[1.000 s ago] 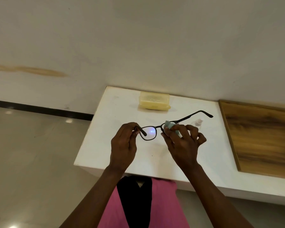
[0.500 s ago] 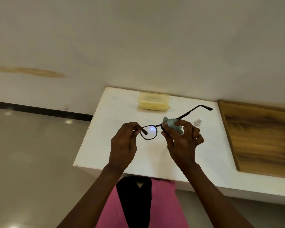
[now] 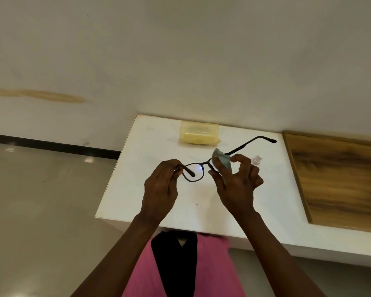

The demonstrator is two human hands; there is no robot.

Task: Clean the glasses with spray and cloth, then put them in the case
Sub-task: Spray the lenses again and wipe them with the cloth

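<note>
Held above the white smooth table (image 3: 150,202): thin black glasses (image 3: 194,171) with round lenses. Pinched at the left hinge by the left hand (image 3: 160,189). Clamped over the other lens, a soft pale blue cloth (image 3: 222,160), between thumb and fingers of the right hand (image 3: 237,184). Far back near the wall, a closed translucent yellow case (image 3: 199,135), rectangular with rounded corners. Just behind the right hand, a small clear spray bottle (image 3: 257,160), partly hidden. Much bare table near the front edge.

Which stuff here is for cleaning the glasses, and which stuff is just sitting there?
For the job:
glasses, held up in both hands
blue cloth, in the right hand
left hand, gripping the frame's end
spray bottle, behind the right hand
yellow case, shut, by the wall

Just there:
wooden board
white table
</note>
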